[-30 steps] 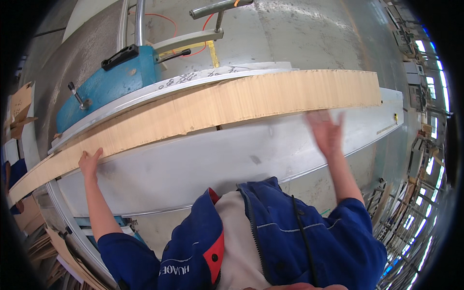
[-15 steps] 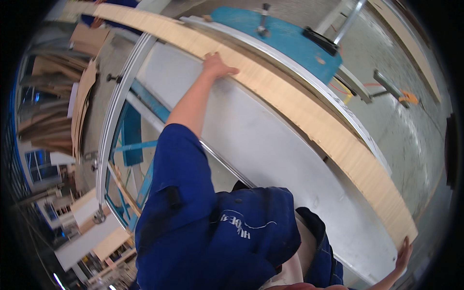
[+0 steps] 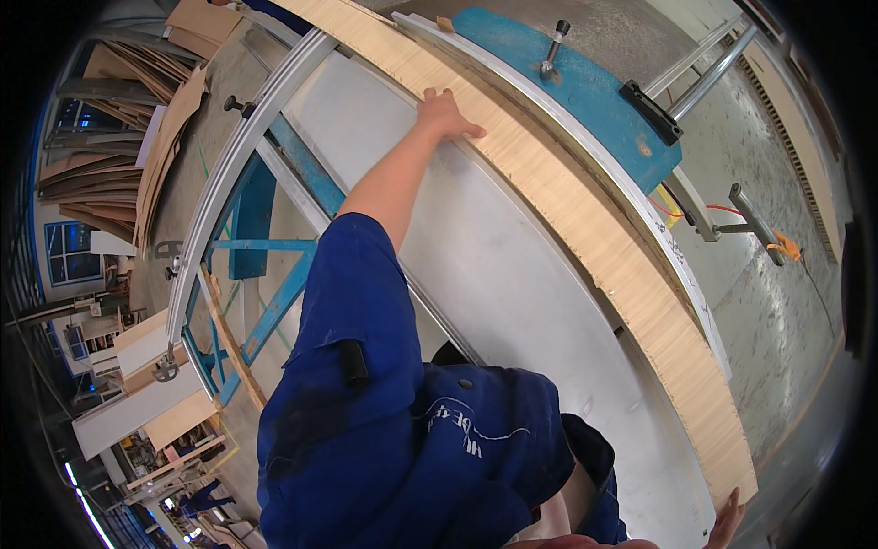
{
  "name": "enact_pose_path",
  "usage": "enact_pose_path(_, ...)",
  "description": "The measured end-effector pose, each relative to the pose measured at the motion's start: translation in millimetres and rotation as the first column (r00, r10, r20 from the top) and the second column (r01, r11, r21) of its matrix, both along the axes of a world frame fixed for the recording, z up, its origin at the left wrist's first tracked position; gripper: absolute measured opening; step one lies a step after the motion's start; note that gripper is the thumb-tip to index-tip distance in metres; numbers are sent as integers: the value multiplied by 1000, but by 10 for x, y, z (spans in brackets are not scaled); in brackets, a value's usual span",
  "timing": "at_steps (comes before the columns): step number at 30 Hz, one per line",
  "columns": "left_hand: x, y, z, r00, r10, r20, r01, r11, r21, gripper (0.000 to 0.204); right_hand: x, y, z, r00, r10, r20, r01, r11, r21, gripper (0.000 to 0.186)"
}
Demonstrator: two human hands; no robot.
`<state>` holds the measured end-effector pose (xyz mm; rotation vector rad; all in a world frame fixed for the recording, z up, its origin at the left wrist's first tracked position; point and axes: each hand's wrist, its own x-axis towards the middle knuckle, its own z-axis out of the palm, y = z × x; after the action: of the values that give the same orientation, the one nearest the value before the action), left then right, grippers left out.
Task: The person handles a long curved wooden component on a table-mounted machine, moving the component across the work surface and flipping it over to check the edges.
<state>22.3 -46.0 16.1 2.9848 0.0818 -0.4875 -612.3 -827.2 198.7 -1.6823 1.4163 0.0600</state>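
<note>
A long, pale wooden board [image 3: 585, 210] runs from the upper left down to the lower right along a grey metal saw table [image 3: 530, 256]. My left hand [image 3: 446, 117] lies on its near edge, thumb and fingers spread. At the board's near right end, my right hand [image 3: 727, 523] curls its fingers against the corner; part of that hand is cut off by the frame's lower rim. Beyond the board and parallel to it runs a silvery rail [image 3: 672, 265], with a blue machine plate [image 3: 567, 96] behind.
A clamp knob [image 3: 553, 50] sticks up from the blue plate. To the left stands an aluminium sliding frame [image 3: 247, 137] with blue struts. Brown sheets [image 3: 110, 178] are stacked farther left. A person in dark blue is partly visible by the board's far end. An orange-handled item [image 3: 784, 245] hangs at right.
My view has shifted, so the board and both hands appear at slightly different places. The left hand stays on the board's edge and the right at its end.
</note>
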Motion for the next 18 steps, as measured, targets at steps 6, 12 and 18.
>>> enact_pose_path(6,17,121,-40,1000,13,19,-13,1000,-22,107,117,150,142,992,-14,-127,6,998,-59,43)
enact_pose_path(12,17,127,38,999,35,15,-35,999,-21,102,73,172,-104,998,9,64,-12,999,49,51)
enact_pose_path(18,98,215,13,1000,26,14,-26,1000,1,102,104,207,-190,990,11,143,-26,994,104,56)
